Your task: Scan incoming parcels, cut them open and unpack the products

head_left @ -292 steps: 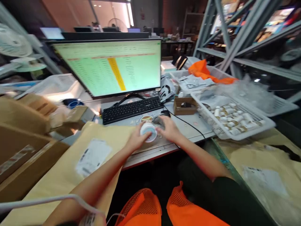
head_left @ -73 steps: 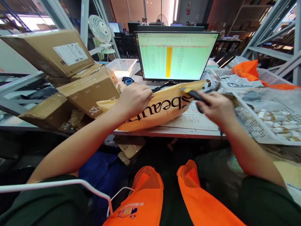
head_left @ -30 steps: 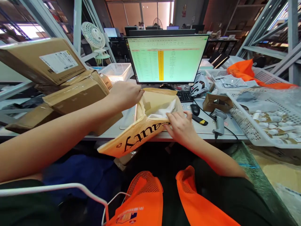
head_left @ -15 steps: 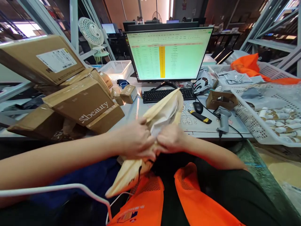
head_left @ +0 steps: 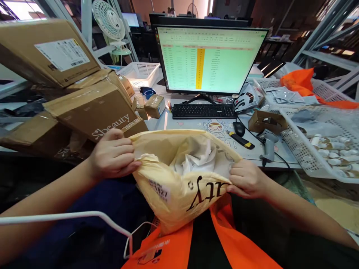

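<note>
A pale yellow mailer bag (head_left: 168, 179) with black lettering and a small label hangs above my lap, its mouth spread wide. My left hand (head_left: 114, 155) is closed on one side of the bag's rim. On the opposite side, my right hand (head_left: 246, 178) grips the rim. Inside the bag, crumpled white wrapping (head_left: 200, 157) shows; whatever lies beneath it is hidden. The bag's lower end rests near my orange vest (head_left: 165, 250).
Cardboard boxes (head_left: 92, 108) are stacked at the left. A monitor (head_left: 213, 59) and keyboard (head_left: 202, 111) stand ahead. To the right lie a mouse (head_left: 239, 128), a yellow-black box cutter (head_left: 240, 139), a barcode scanner (head_left: 269, 144) and a white basket (head_left: 305, 149) of small bottles.
My hands, close together on the bag before, have moved far apart. The bag's mouth is pulled wide open, and its printed side and white contents now face me.
</note>
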`<state>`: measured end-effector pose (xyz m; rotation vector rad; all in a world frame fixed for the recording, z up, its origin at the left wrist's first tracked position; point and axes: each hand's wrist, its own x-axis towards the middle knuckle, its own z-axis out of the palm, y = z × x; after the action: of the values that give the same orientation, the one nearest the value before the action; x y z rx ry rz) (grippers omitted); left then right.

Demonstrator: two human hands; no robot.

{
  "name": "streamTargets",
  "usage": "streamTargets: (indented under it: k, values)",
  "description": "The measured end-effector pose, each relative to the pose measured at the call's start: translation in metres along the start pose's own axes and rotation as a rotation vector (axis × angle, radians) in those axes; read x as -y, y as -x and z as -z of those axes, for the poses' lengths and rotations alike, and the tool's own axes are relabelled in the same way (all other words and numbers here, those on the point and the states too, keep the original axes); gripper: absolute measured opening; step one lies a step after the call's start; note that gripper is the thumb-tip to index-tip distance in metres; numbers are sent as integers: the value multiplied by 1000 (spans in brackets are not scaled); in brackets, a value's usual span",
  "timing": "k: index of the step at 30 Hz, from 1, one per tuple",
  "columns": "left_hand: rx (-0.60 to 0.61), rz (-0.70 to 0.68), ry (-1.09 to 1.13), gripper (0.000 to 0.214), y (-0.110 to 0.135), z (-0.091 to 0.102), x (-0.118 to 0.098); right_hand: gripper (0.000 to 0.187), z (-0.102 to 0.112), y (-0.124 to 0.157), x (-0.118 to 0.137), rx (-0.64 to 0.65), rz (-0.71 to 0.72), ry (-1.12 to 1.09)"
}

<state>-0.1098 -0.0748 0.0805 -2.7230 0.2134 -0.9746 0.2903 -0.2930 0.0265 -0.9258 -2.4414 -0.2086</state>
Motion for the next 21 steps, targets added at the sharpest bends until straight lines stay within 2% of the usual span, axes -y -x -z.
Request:
streamTargets:
  k: [2,4,5,8,9,10,12,14,16,19,21]
  values:
    - [-82,-89,6,46,-12,-16,3,43,-5,-22,6,113,-85,-94]
    - [-189,-80,-21,49,-20,-33,2,27,-15,-39,15,220,-146,-93]
    - [-274,-45,-30,50,-22,-43,1,28,-23,-45,21,278,-147,-57]
    - [-633,210,-6,55,-28,-75,-4,82,-58,-58,35,428,-90,101]
    - [-750,326,8,58,-31,-86,-5,91,-72,-62,37,449,-103,160]
    - [-847,437,14,61,-34,-96,-7,94,-86,-68,36,451,-133,214]
    - [-940,597,15,63,-39,-112,-10,89,-111,-82,26,430,-219,287]
    - [-948,661,68,64,-37,-118,-13,81,-127,-97,5,421,-268,283]
    - [-872,701,181,64,-28,-113,-15,69,-133,-110,-19,449,-266,214]
    - [-602,805,383,61,-8,-89,-15,42,-126,-122,-46,531,-267,112]
    - [-375,892,501,75,-2,-63,-14,32,-115,-131,-52,580,-288,114]
